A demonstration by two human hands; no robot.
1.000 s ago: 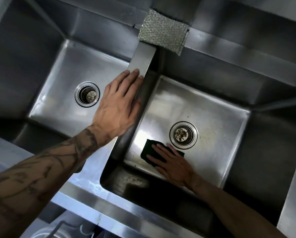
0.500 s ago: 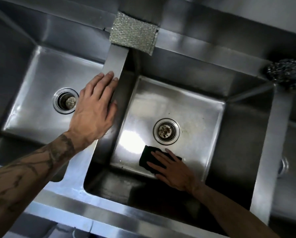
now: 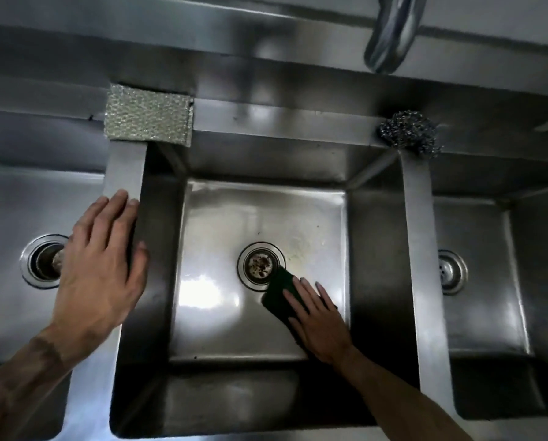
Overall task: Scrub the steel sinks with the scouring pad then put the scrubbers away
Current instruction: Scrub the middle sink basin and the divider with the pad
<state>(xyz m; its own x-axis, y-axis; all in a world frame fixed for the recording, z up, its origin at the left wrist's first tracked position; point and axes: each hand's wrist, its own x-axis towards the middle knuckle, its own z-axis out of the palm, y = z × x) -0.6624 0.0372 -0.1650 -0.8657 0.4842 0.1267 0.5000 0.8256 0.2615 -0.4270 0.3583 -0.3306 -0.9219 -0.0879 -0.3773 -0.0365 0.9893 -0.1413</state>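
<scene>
Steel sink unit with three bays, viewed from above; the step in hand is judged to be the scrub of the middle sink (image 3: 234, 218) floor. Pad (image 3: 277, 289): dark green, flat on that floor, pinned under the right hand (image 3: 322, 324), whose fingers (image 3: 325, 296) are straight and slightly spread, pressing down and not curled round it. The pad's free end shows beyond the fingertips, to their far left, with its corner at the drain (image 3: 260, 265) rim. Its long axis runs roughly in line with the fingers, from the heel of the hand toward the drain. Left hand (image 3: 101, 265): flat on the divider (image 3: 124, 173) between the left sink (image 3: 8, 202) and the middle sink, fingers straight and together, thumb over the middle sink's edge; it holds nothing and looks to be a brace. The right hand is thus the nearer, and the only one touching the pad. Staining (image 3: 301, 246): dull patch just beyond the right fingertips, right of the drain; judged the next ground to cover, by a push forward along the pad's axis. Mesh sponge (image 3: 150, 117): silver, on the back ledge (image 3: 282, 120), straight ahead of the left fingertips. Steel wool (image 3: 407, 133): on the same ledge, well beyond and right of the right fingertips, at the head of the second divider (image 3: 415, 218). Right sink (image 3: 482, 297): neither hand in it. Tap (image 3: 390, 30): above the ledge, no water seen running. Putting away judged not yet begun.
</scene>
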